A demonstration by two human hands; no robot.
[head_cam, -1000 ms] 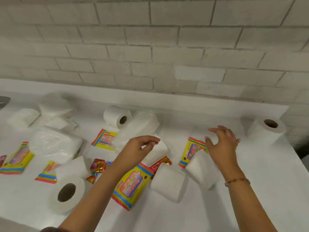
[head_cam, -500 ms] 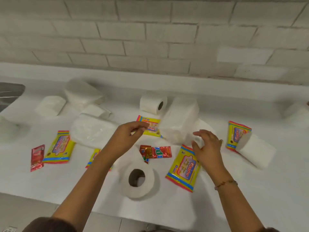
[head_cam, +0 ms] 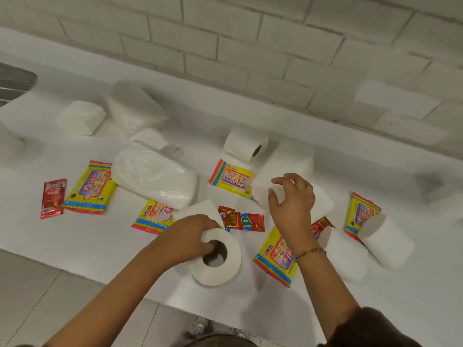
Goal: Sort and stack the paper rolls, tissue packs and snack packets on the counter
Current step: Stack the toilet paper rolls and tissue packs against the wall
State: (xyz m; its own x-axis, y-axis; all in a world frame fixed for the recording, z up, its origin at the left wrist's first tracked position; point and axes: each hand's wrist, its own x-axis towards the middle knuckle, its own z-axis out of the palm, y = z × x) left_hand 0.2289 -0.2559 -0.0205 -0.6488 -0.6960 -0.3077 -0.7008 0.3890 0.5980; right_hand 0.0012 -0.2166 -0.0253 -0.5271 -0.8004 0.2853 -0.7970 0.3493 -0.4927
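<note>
Left hand: your left hand [head_cam: 186, 237] is clamped on the paper roll [head_cam: 217, 257] at the near edge of the desk [head_cam: 87, 236], thumb down in its core hole and fingers over the rim.
Right hand: your right hand [head_cam: 292, 201] hangs with fingers spread and empty over a white tissue pack [head_cam: 323, 200] near the middle; whether it touches the pack cannot be told.
Held roll: it stands on end, hole up, just beside a red snack packet [head_cam: 241, 220] and a yellow wipes pack [head_cam: 276, 257].
Other rolls: one lies on its side near the wall [head_cam: 246, 144]; a squashed one sits far left [head_cam: 80, 117]; another lies at the right [head_cam: 387, 240], resting on a yellow pack [head_cam: 360, 212].
Tissue packs: a big clear-wrapped one [head_cam: 155, 175] lies left of centre, and a blurred white one [head_cam: 135, 106] sits behind it.
Wipes and snacks: two yellow packs lie at the left [head_cam: 90, 187] and below the big pack [head_cam: 154, 216], one near the far roll [head_cam: 231, 180]; a red packet [head_cam: 53, 197] lies far left.
Done so far: by my reading, nothing is grouped or stacked; every kind lies mixed across the desk.
Left to do: nearly all of it. You seem to be starting on the rolls, so gather them in one spot, then the tissue packs, then the packets.
</note>
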